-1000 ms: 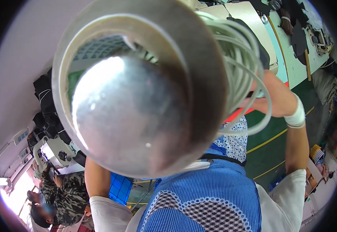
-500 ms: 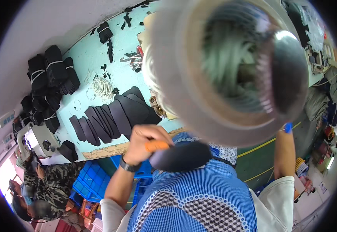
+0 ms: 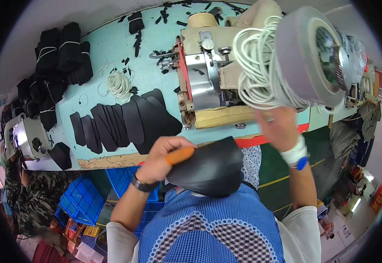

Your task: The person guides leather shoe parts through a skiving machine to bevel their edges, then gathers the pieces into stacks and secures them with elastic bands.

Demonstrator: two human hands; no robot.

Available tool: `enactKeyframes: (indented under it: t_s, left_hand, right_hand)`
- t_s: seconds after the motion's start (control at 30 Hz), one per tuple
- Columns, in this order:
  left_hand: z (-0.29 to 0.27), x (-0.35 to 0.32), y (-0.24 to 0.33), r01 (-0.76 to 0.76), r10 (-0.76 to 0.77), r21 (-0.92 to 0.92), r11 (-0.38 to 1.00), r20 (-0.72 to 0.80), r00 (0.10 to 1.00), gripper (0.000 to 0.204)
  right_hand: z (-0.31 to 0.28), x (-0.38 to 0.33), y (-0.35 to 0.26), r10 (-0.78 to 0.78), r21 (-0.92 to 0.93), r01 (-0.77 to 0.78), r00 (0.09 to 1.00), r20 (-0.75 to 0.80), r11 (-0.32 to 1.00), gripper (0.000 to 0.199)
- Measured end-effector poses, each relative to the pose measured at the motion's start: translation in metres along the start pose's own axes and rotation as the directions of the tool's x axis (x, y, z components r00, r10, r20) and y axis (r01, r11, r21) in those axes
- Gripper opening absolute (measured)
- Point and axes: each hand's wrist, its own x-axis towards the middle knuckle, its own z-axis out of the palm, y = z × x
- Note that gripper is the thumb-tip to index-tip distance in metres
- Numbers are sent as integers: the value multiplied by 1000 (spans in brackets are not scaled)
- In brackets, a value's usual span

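Hands are both occupied. The left hand [image 3: 167, 155], with an orange cover on one finger, has its fingers closed on the edge of a dark, rounded piece of leather-like material [image 3: 208, 168], held in front of the blue checked apron [image 3: 208, 228], just below the near edge of the light turquoise desk [image 3: 156, 79]. The right hand [image 3: 276, 127] is raised under a coil of white cord [image 3: 256, 70] wound beside a large grey round lamp head [image 3: 311, 55]; its fingers touch the cord, but whether they grip it cannot be told. On the desk lie a fanned row of black cut pieces [image 3: 120, 120], bundles of black pieces tied with white bands [image 3: 61, 52], a small heap of white elastic loops [image 3: 120, 83] and a beige sewing machine [image 3: 213, 65].
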Motion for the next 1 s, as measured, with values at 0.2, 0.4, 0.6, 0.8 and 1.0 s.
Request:
enactKeyframes:
  t_s: [0.2,0.4,0.6,0.8,1.0]
  left_hand:
    - [-24,31,39,15,-9,-51,999,123,992,18]
    - [-30,57,78,61,-125,513,856,91,988,15]
    - [-25,75,115,-111,-19,634,765,194,981,23]
    - [-55,101,54,-549,318,687,476,448,836,29]
    - [-59,81,82,-323,107,823,468,310,945,27]
  right_hand:
    - [39,17,-8,-107,-130,98,992,-61,987,13]
    - [9,9,0,110,59,-114,992,64,992,22]
    - [3,15,8,115,169,-121,992,48,978,26]
    - [-14,34,11,110,246,-93,992,-55,965,12]
    - [-59,0,53,144,-174,-196,951,-273,965,8]
